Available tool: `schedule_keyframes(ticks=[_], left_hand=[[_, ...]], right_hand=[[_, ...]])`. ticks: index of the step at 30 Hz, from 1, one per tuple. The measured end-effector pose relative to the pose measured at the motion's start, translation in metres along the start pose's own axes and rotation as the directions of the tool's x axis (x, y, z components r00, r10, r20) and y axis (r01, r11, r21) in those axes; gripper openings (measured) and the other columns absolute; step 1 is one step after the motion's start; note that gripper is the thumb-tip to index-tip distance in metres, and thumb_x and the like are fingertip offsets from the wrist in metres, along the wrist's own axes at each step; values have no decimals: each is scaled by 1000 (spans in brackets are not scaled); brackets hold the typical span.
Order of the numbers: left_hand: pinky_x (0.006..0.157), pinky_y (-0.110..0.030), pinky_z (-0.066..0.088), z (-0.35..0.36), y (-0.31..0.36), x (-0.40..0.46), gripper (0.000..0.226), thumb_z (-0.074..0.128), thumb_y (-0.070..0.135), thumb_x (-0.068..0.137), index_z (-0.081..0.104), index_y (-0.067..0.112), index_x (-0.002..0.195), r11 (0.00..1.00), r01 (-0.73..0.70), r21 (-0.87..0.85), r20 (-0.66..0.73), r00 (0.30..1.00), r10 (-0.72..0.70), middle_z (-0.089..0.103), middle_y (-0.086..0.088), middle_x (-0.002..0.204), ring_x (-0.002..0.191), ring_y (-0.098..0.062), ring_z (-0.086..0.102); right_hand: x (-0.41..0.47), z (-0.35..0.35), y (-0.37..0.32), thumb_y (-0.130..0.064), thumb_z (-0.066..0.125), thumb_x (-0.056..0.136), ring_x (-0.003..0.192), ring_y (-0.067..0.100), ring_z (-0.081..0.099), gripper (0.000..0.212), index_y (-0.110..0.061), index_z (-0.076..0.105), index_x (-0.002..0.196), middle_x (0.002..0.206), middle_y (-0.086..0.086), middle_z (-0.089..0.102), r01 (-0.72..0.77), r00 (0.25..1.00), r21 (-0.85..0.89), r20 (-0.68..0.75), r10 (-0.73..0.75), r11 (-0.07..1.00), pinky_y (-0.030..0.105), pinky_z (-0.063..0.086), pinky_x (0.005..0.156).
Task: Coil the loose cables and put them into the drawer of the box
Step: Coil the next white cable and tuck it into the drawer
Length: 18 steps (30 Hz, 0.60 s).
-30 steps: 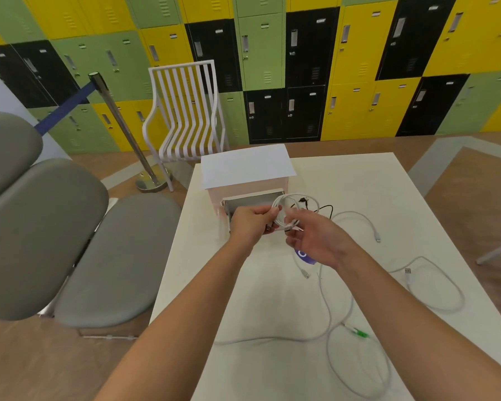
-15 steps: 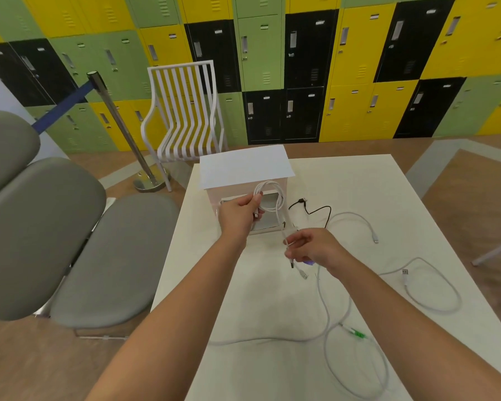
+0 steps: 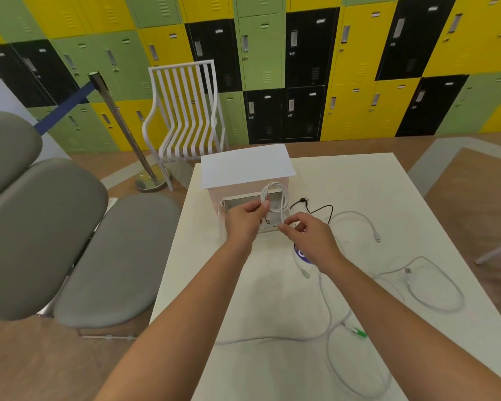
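A coiled white cable [image 3: 276,198] hangs as a loop above the open drawer [image 3: 245,204] of the pale box [image 3: 245,172]. My left hand [image 3: 246,219] pinches the loop at its left side. My right hand [image 3: 308,237] pinches the loop's lower end between thumb and finger, just right of the drawer. Loose cables lie on the white table [image 3: 359,180]: a thin black cable [image 3: 315,208], a white cable [image 3: 362,219] to its right, a white USB cable [image 3: 434,293] looping at the right, and a long grey cable with a green plug [image 3: 357,332] near me.
A purple round sticker [image 3: 300,253] shows under my right wrist. Left of the table stands a grey padded bench [image 3: 70,241]. Behind are a white slatted chair [image 3: 185,111], a barrier post [image 3: 122,131] and a wall of coloured lockers.
My left hand lifted the coil above the drawer. My right hand dropped toward the table, then came back up to the coil's lower end.
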<state>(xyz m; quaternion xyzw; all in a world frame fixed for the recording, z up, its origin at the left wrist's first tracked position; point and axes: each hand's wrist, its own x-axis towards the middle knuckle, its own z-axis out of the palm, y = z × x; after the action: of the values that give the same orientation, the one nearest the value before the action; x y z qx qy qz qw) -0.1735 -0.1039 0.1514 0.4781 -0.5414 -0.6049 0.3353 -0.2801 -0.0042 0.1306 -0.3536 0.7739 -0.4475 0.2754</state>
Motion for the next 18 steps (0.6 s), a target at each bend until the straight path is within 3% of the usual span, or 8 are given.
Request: schedule_keyframes(ticks=[3,5,7,10,15,18], left_hand=[[79,-33,51,1,-3,-2,9,70,16,89,75,23,84,1000,9,4,16,1000,-9,64,-5,77,72,-17,53],[81,-34,54,0,-4,-2,8,69,14,90,76,16,89,1000,5,-8,12,1000,-5,63,-6,74,71,-17,54],[73,-24,56,0,-4,0,15,67,12,91,75,7,102,1000,-28,6,-29,999,28,62,-2,70,67,-14,54],[61,-13,52,0,-6,0,16,64,10,93,73,3,104,998,-64,3,-41,997,64,60,1,67,61,-8,53],[74,-22,58,3,-10,-3,12,62,12,95,72,10,100,998,-17,-61,25,1000,18,66,-2,77,68,-11,60],[79,-30,58,6,-12,-3,17,62,12,95,69,0,105,997,16,-82,63,998,-11,65,-7,75,70,-19,63]], right_hand=[[-1,1,0,-37,67,88,71,27,63,8,-29,69,88,76,3,65,50,998,25,-26,-49,998,38,53,69],[0,0,1,-31,64,91,70,24,62,10,-22,68,91,76,2,64,30,999,4,-18,-30,1000,34,51,67],[0,-1,2,-27,60,94,73,18,59,12,-16,65,94,78,0,63,5,1000,-41,-6,-5,999,28,47,65],[0,-2,1,-25,54,97,75,16,60,12,-14,59,98,88,1,67,-51,998,-25,21,51,998,25,46,65],[-2,-4,-10,-35,62,91,61,15,55,25,-15,61,107,87,2,71,-164,974,166,184,133,972,25,45,58],[-5,-2,-13,-40,71,84,57,8,51,26,-17,70,97,77,-2,66,-136,976,194,195,98,971,19,42,55]])
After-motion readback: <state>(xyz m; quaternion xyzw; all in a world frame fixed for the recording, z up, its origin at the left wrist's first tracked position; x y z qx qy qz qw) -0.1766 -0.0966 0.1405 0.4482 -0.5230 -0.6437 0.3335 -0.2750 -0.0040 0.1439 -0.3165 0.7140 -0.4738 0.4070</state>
